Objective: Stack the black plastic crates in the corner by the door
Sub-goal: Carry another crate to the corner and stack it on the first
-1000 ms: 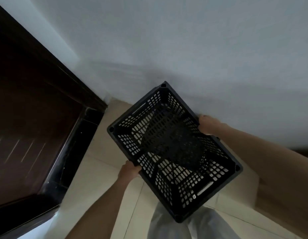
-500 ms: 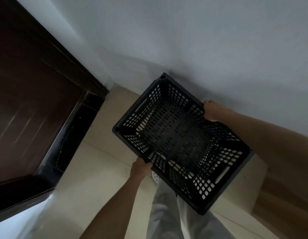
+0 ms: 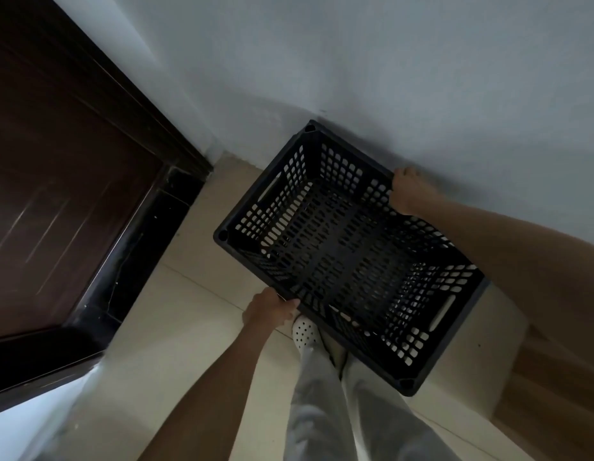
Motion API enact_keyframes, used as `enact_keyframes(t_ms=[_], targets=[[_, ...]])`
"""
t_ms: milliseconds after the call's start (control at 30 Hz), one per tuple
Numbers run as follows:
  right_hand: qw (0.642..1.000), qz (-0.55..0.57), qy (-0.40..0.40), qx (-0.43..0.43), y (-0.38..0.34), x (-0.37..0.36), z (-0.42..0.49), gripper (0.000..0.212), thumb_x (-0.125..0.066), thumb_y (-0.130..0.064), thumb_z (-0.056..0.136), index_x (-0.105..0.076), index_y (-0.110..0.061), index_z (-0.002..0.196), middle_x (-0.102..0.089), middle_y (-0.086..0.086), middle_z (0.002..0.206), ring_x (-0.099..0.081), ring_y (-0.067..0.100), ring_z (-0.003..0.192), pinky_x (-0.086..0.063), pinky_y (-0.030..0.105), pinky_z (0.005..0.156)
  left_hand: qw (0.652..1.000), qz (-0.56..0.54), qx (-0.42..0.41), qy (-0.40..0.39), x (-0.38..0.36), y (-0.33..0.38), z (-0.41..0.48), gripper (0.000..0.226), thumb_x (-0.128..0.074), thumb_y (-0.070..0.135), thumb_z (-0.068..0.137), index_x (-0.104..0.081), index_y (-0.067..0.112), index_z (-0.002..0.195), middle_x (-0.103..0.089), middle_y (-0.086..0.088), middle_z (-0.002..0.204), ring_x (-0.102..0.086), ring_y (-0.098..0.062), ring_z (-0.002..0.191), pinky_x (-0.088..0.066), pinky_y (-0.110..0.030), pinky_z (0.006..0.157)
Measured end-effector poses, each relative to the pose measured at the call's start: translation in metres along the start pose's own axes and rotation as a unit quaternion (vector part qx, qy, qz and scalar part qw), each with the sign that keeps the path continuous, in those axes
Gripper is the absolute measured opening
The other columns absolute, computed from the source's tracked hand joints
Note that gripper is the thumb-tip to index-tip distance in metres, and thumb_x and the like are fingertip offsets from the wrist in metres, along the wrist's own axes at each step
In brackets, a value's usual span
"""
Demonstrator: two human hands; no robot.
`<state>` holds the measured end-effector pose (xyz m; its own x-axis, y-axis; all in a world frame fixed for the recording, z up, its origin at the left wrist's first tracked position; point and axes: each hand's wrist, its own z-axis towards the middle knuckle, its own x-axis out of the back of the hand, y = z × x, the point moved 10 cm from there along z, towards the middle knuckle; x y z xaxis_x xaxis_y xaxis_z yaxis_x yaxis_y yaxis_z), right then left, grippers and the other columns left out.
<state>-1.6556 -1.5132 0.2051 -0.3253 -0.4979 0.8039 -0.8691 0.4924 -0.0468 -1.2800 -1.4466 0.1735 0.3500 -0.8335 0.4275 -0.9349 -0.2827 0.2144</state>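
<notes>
Head view. Left hand (image 3: 270, 309) curled round the near long rim of the black crate (image 3: 339, 254), fingers hooked over the edge. Right hand (image 3: 407, 191) clamped on the far long rim, near the wall (image 3: 389, 68). Both grips on plain rim, not in the slotted handles at the short ends.

Crate carried clear of the floor (image 3: 189, 331), open side up, empty and tilted. Far corner almost at the wall, close to the corner beside the dark door (image 3: 66, 181). No other crate visible below; cannot tell whether one lies hidden under this one.

Likely trouble first at the right knuckles: scraped or pinched between rim and wall while lowering, with so little room there. Could also slip from the left grip, a narrow hold on a smooth edge, letting the unsupported right end drop.

Directly beneath the near side, a white perforated shoe (image 3: 305, 329) and pale trousers (image 3: 322, 400). Risk of landing on the foot if set down without stepping back. Left askew as now, would sit crooked in the corner or knock the black door frame (image 3: 146, 241), and make a poor base for stacking.
</notes>
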Motion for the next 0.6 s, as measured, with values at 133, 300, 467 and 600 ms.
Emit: enact_keyframes(t_ms=[133, 300, 467, 600], targets=[[0.998, 0.048, 0.022, -0.020, -0.006, -0.012, -0.021, 0.070, -0.052, -0.022, 0.093, -0.015, -0.002, 0.150, -0.023, 0.024, 0.151, -0.028, 0.042, 0.137, -0.035, 0.052, 0.107, 0.957, 0.257, -0.039, 0.126, 0.034, 0.014, -0.008, 0.055, -0.057, 0.067, 0.084, -0.069, 0.017, 0.101, -0.073, -0.002, 0.100, -0.069, -0.022, 0.096, -0.053, -0.034, 0.085], [0.995, 0.029, 0.084, 0.040, -0.046, -0.028, -0.061, 0.073, -0.047, -0.021, 0.094, -0.008, -0.013, 0.155, -0.014, 0.009, 0.160, -0.019, 0.033, 0.145, -0.026, 0.049, 0.115, 0.877, 0.364, -0.215, 0.228, 0.051, 0.054, -0.020, 0.036, -0.062, 0.054, 0.087, -0.065, 0.020, 0.096, -0.071, -0.002, 0.097, -0.067, -0.022, 0.095, -0.047, -0.031, 0.069], [0.989, 0.084, 0.045, 0.116, -0.090, -0.108, -0.131, 0.046, -0.034, -0.039, 0.102, -0.032, -0.022, 0.145, -0.027, 0.000, 0.155, -0.035, 0.026, 0.138, -0.037, 0.041, 0.107, 0.811, 0.415, -0.357, 0.208, 0.038, 0.064, -0.020, 0.041, -0.059, 0.048, 0.090, -0.053, 0.026, 0.124, -0.056, 0.003, 0.128, -0.048, -0.020, 0.124, -0.040, -0.037, 0.103], [0.983, 0.105, 0.013, 0.147, -0.109, -0.175, -0.195, 0.056, -0.027, -0.055, 0.099, -0.031, -0.025, 0.146, -0.032, -0.005, 0.153, -0.039, 0.020, 0.135, -0.037, 0.038, 0.106, 0.778, 0.473, -0.382, 0.157, 0.034, 0.053, -0.010, 0.043, -0.050, 0.048, 0.095, -0.057, 0.023, 0.131, -0.060, -0.001, 0.133, -0.050, -0.023, 0.128, -0.034, -0.041, 0.113]])
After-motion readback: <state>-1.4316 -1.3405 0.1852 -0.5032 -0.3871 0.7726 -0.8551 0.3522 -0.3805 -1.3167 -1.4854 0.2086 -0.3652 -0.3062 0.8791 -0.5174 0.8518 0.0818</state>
